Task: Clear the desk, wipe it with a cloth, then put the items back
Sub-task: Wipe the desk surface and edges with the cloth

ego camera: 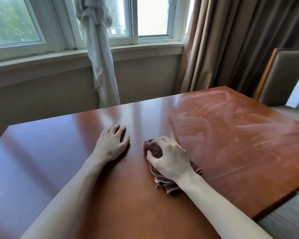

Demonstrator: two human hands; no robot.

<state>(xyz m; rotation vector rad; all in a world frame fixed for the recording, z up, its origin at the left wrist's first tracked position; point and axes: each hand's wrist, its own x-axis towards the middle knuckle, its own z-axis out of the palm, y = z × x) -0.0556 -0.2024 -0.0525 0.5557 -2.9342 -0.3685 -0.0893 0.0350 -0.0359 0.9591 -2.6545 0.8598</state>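
Right hand (169, 157) grips the bunched cloth (164, 180) on the desk (59, 152) — left hand (113, 144) flat beside it.

This looks like a hotel room or a bedroom in a home, with a sitting corner by the window. A polished red-brown wooden desk (76, 144) fills the near part of the view, its right half streaked with damp swirls. Behind it runs a low beige wall under a deep sill (41, 56) and a row of white-framed sliding windows (152, 19) with green trees outside at the left. A sheer white curtain (98, 49) hangs knotted in the middle, and heavy tan drapes (231, 40) fall at the far right. An upholstered chair (283, 75) with a wooden edge stands at the desk's right side.
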